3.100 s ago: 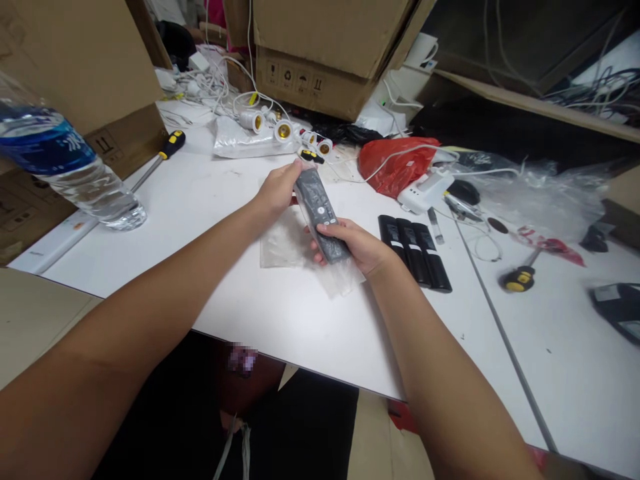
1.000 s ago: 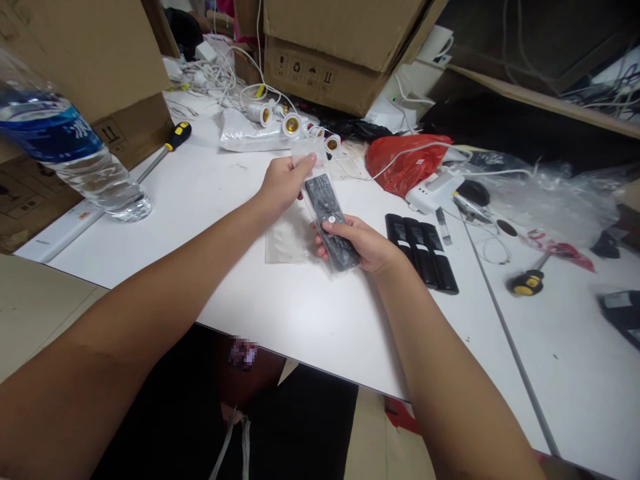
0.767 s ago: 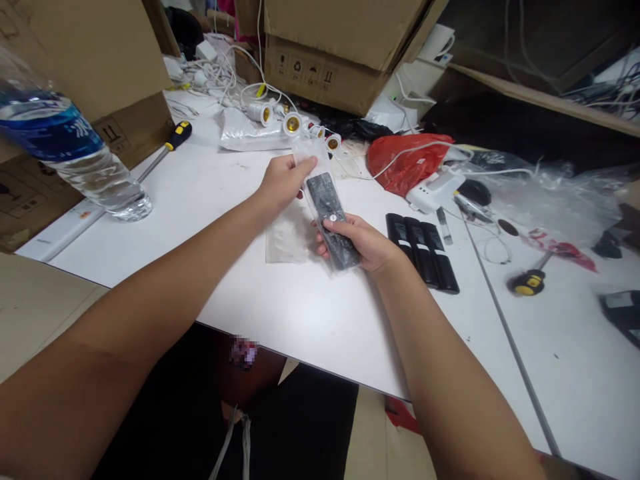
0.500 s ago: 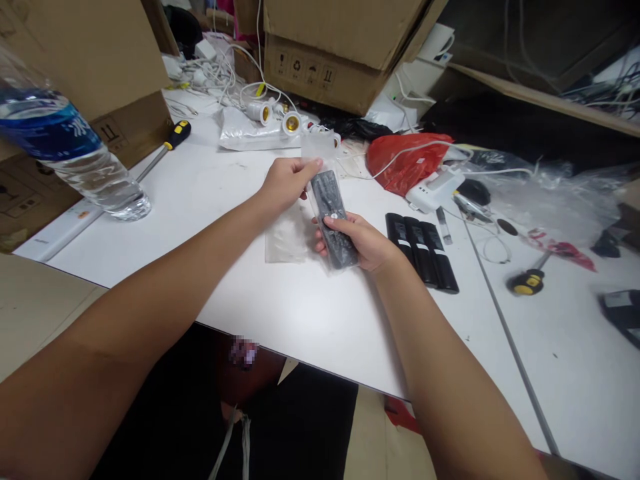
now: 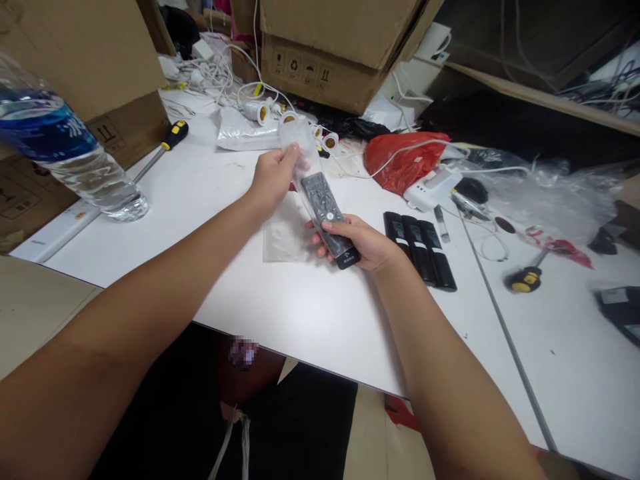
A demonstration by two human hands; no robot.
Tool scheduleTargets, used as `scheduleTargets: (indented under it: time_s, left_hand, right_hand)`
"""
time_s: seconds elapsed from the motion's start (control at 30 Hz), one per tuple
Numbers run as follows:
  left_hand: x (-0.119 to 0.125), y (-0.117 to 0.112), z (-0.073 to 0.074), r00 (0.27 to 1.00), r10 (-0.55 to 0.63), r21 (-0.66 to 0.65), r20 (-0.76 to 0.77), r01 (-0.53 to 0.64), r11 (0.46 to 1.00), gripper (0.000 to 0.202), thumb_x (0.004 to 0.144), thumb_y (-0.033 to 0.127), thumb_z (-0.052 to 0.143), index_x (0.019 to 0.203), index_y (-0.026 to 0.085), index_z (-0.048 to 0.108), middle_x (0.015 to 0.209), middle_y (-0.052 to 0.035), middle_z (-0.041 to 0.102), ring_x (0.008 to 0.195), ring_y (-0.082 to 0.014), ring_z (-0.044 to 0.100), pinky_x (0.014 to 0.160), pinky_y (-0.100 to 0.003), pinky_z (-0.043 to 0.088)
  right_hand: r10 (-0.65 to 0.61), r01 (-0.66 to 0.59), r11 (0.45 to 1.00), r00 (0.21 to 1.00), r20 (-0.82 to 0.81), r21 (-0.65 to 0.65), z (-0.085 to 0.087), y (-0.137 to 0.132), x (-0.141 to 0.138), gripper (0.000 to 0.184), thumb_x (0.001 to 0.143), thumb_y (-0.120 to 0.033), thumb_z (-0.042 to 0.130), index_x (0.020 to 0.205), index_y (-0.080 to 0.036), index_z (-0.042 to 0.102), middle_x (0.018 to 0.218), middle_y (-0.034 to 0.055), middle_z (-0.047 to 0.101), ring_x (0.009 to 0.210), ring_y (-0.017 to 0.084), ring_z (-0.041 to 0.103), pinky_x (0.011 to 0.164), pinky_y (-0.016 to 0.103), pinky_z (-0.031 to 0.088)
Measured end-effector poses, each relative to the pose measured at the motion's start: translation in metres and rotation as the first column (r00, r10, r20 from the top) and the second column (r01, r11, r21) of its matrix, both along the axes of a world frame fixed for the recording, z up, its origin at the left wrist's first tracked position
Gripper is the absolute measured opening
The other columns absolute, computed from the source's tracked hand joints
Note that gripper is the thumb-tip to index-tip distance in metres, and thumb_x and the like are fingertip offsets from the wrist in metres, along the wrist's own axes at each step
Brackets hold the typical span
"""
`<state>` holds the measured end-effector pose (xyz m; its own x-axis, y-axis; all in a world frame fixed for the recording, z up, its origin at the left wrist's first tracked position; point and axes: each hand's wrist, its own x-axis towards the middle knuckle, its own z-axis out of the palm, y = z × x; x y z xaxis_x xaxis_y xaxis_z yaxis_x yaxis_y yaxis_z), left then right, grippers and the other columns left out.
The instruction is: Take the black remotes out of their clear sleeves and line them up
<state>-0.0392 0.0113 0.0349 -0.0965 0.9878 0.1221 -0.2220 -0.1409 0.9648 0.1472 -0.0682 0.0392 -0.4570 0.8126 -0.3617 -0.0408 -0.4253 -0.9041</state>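
1. R hand [image 5: 364,243]: fingers part. hidden under remote [image 5: 320,195].
2. Remote btn labels too sm. to read.
3. Water btl [image 5: 55,137] cut off, L edge.
4. Blk device [image 5: 620,311] blurry, cut off, R edge.

Your wht desk [image 5: 300,313] is brt, w/ a soft glare patch nr 6 o'clock; you've deep dark at 2 o'clock, round the dk panel [image 5: 550,40]. Hazy plastic sleeve [image 5: 301,150] dulls your remote's [image 5: 328,213] btn detail. Wide-angle distort. stretches your bottle [image 5: 60,150], btwn 9 & 10. Blk device [image 5: 623,310] at 3 o'clock blurs. Pixelated patch [image 5: 243,352] nr 7.
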Motion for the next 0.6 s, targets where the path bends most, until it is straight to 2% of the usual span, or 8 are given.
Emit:
scheduleTargets:
  time_s: [0.13,0.27,0.47,0.6]
  left_hand:
    - [-0.0013,0.0036,-0.0019,0.999,-0.040,-0.026,0.036,0.040,0.999,0.038,0.094,0.058,0.061,0.087,0.021,0.065,0.088,-0.0077,0.073,0.090,-0.0226,0.071,0.073,-0.031,0.057]
    - [-0.0052,0.0079,-0.0010,0.999,0.005,0.000,0.046,-0.005,1.000,0.037,0.095,0.057,0.058,0.086,0.022,0.064,0.088,-0.0078,0.072,0.092,-0.0242,0.071,0.074,-0.032,0.058]
    - [-0.0030,0.0025,-0.0016,0.993,-0.119,-0.047,-0.006,0.119,0.992,0.044,0.090,0.063,0.065,0.086,0.019,0.062,0.079,-0.0091,0.069,0.085,-0.0262,0.071,0.074,-0.038,0.059]
    - [0.0000,0.0005,-0.0028,0.998,-0.062,-0.017,-0.016,0.062,0.998,0.048,0.091,0.067,0.060,0.085,0.019,0.063,0.076,-0.0072,0.069,0.081,-0.0236,0.071,0.070,-0.034,0.058]
  right_hand:
    - [-0.027,0.027,1.000,1.000,0.012,0.008,-0.0016,0.0014,0.0009,0.031,0.083,-0.030,0.079,0.106,-0.012,0.068,0.084,0.0078,0.074,0.059,0.016,0.070,0.043,0.022,0.056]
    - [-0.018,0.018,1.000,1.000,0.006,0.013,-0.0021,0.0013,0.0012,0.031,0.083,-0.030,0.079,0.107,-0.013,0.068,0.084,0.0069,0.073,0.058,0.016,0.070,0.042,0.022,0.055]
    - [-0.066,0.066,0.998,0.997,0.028,0.024,-0.0005,0.0005,-0.0013,0.029,0.083,-0.031,0.079,0.104,-0.015,0.065,0.082,0.0065,0.073,0.057,0.017,0.070,0.041,0.022,0.054]
    - [-0.054,0.053,0.998,0.998,0.030,0.027,-0.0009,0.0011,-0.0009,0.033,0.082,-0.032,0.080,0.106,-0.015,0.065,0.083,0.0068,0.074,0.057,0.016,0.070,0.042,0.022,0.055]
